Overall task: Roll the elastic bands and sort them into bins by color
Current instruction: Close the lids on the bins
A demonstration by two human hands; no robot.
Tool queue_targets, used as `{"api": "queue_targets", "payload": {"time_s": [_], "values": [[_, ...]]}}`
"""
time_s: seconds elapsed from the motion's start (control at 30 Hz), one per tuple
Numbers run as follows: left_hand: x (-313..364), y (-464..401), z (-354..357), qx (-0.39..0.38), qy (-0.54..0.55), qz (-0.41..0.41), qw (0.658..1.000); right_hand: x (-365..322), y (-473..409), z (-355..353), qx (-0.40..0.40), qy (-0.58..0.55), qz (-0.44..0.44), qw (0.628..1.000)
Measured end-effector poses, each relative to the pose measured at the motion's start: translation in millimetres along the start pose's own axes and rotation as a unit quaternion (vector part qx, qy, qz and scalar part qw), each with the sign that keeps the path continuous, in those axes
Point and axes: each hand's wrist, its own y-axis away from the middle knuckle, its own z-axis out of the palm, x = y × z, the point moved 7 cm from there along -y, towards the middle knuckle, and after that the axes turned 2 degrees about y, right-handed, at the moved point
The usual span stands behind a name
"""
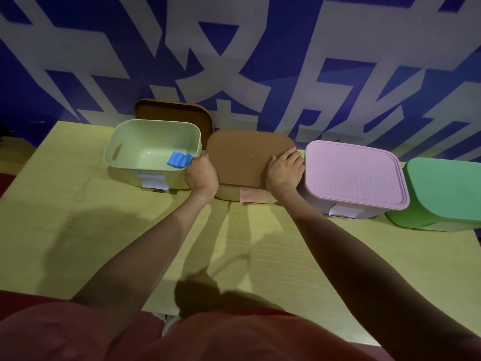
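A pale green open bin [130, 134] stands at the back left of the table and holds rolled blue elastic bands [179, 160] in its near right corner. To its right is a bin closed by a brown lid [242, 157], with a pink label [253, 196] on its front. My left hand [201, 175] grips the lid's left edge. My right hand [283, 170] grips its right edge, fingers lying on top. A pink lidded bin [351, 175] and a green bin [442, 194] follow to the right.
A second brown lid [171, 113] leans against the blue and white wall behind the open bin. White labels hang on the fronts of the pale green and pink bins. The wooden table [78, 217] stretches toward me.
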Motion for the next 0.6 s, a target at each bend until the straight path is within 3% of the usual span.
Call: {"api": "queue_targets", "payload": {"time_s": [0.17,0.3,0.43,0.5,0.6], "values": [[-6.9,-21.0,-18.3,-0.062,-0.003,0.056,0.997,-2.5,-3.0,-12.7,-0.042,0.066,-0.004,0.997],[-14.0,-37.7,-41.7,-0.028,0.014,0.095,0.995,-16.5,-3.6,-27.1,-0.044,0.041,-0.015,0.998],[-4.5,-29.1,-43.3,0.035,0.08,0.162,0.983,-40.8,-5.3,-28.3,-0.016,-0.014,-0.111,0.994],[8.3,-18.0,-24.4,0.004,0.111,0.188,0.976,-43.8,-7.3,-22.3,-0.004,-0.015,-0.147,0.989],[27.9,-8.9,9.0,-0.059,0.075,0.216,0.972,-32.8,-11.9,-10.0,0.011,0.001,-0.156,0.988]]}}
